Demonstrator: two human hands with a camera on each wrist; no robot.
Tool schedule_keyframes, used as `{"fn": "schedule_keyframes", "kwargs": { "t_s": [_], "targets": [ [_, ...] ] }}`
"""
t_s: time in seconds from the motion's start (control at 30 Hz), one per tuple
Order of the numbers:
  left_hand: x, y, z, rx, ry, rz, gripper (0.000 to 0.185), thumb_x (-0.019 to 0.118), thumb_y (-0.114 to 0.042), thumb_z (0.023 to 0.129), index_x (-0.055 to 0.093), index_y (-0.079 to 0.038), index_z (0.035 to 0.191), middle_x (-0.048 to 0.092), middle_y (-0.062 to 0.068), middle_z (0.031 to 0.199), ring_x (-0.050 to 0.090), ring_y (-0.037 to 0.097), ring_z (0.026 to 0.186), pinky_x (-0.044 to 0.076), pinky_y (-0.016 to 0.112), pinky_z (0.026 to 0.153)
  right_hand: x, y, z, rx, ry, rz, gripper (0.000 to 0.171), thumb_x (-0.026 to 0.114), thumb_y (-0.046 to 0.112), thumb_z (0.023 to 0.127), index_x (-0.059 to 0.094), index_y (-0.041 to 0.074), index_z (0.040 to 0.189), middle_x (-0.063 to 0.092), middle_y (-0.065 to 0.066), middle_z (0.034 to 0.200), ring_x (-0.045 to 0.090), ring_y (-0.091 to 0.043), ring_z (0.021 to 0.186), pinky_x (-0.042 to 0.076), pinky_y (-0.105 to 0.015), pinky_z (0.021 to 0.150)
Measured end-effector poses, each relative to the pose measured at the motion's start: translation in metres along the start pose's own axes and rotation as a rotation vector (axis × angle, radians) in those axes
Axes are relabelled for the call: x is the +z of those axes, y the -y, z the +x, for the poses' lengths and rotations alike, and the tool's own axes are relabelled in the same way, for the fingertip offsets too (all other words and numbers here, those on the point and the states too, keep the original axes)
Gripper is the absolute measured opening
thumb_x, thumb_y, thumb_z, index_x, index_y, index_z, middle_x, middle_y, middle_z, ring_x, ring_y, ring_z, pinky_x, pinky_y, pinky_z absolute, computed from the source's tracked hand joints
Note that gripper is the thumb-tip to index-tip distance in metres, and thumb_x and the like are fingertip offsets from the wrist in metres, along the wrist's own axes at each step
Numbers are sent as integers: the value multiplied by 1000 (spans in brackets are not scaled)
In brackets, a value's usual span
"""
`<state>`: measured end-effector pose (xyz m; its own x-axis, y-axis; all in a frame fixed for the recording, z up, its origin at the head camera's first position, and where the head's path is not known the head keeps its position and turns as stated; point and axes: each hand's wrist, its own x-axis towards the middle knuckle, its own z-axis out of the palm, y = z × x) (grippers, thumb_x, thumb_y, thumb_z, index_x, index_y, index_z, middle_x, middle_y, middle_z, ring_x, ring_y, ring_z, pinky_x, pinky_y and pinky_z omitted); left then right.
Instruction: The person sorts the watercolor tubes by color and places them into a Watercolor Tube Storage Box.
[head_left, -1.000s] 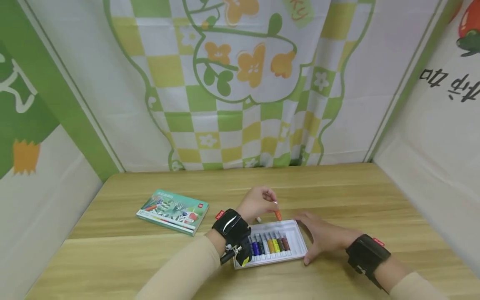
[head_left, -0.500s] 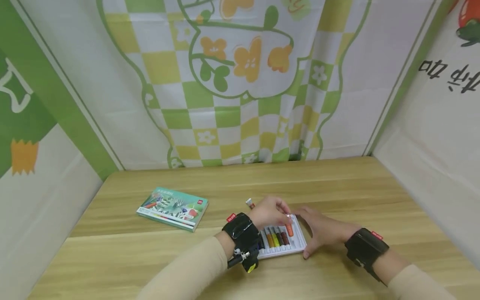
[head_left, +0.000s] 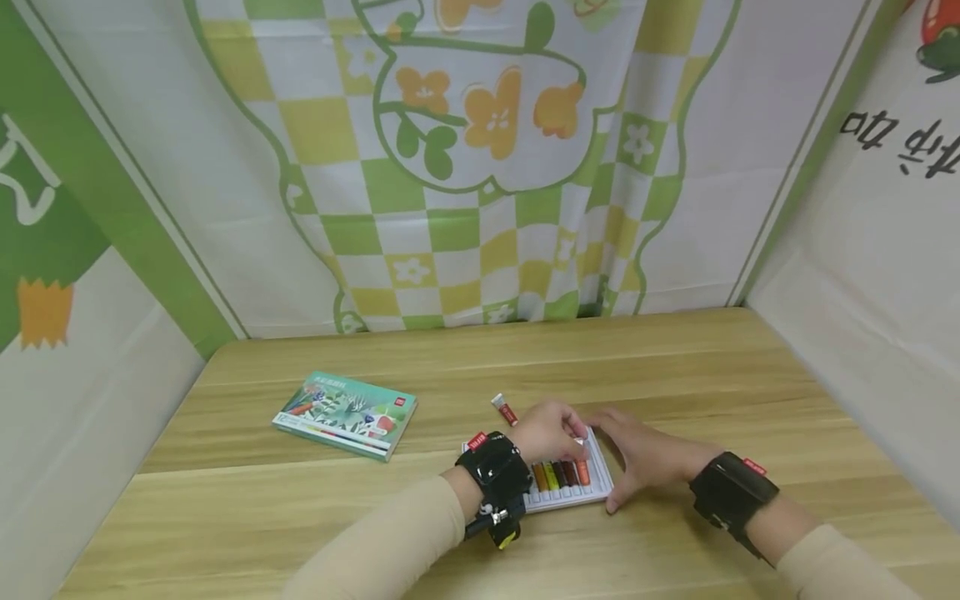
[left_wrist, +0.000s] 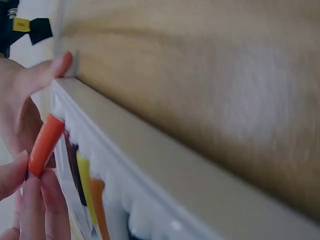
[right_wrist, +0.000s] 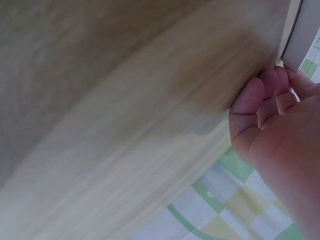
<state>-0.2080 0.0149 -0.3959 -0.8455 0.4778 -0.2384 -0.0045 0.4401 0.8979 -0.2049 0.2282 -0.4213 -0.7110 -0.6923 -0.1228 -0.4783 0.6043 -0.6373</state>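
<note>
A white tray (head_left: pixel 573 498) of paint tubes lies on the wooden table. My left hand (head_left: pixel 572 433) pinches an orange paint tube (head_left: pixel 582 472) and holds it low over the tray's right end, beside the brown and yellow tubes. In the left wrist view the orange tube (left_wrist: pixel 45 144) slants between my fingertips (left_wrist: pixel 30 195), just inside the tray rim (left_wrist: pixel 150 150). My right hand (head_left: pixel 637 454) lies flat against the tray's right edge, fingers straight; its fingers (right_wrist: pixel 265 105) touch the tray (right_wrist: pixel 300 30).
A small red tube (head_left: pixel 504 409) lies loose on the table just behind the tray. A green illustrated box (head_left: pixel 345 404) sits at the left. Printed fabric walls enclose the table (head_left: pixel 675 367) at the back and on both sides.
My left hand has carried the orange tube from above the tray's far edge down to its right end. The loose red tube behind it has come into view. The right hand stayed put.
</note>
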Motion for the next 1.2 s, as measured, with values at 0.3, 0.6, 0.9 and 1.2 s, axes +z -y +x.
{"fn": "schedule_keyframes", "kwargs": {
  "t_s": [0.3,0.6,0.9,1.2],
  "targets": [
    [1,0,8,20,-37,336,17,86,-6,79,69,-6,82,58,-2,73,53,10,64,43,21,54,0,0,-2,-8,-1,5,110,96,42,65,38,-3,147,39,-22,147,39,-44,135,34,-64,110],
    [4,-8,7,57,14,589,22,90,-13,75,71,-6,81,61,-3,73,52,10,65,42,21,58,0,-1,-1,-4,-13,6,111,97,42,63,40,-3,147,39,-24,148,41,-45,134,35,-64,109],
    [8,-10,9,75,73,677,28,94,-17,72,67,-10,66,59,-7,63,51,7,58,40,19,52,3,-3,0,5,-23,-17,115,96,46,62,39,-5,148,39,-25,148,41,-45,134,36,-63,109],
    [16,-5,17,142,113,769,44,91,-9,70,53,-13,50,41,-11,46,39,6,47,30,20,46,2,-1,-2,-32,-45,-40,112,97,44,61,41,-8,143,42,-26,144,44,-45,131,37,-63,108]
  ]
}}
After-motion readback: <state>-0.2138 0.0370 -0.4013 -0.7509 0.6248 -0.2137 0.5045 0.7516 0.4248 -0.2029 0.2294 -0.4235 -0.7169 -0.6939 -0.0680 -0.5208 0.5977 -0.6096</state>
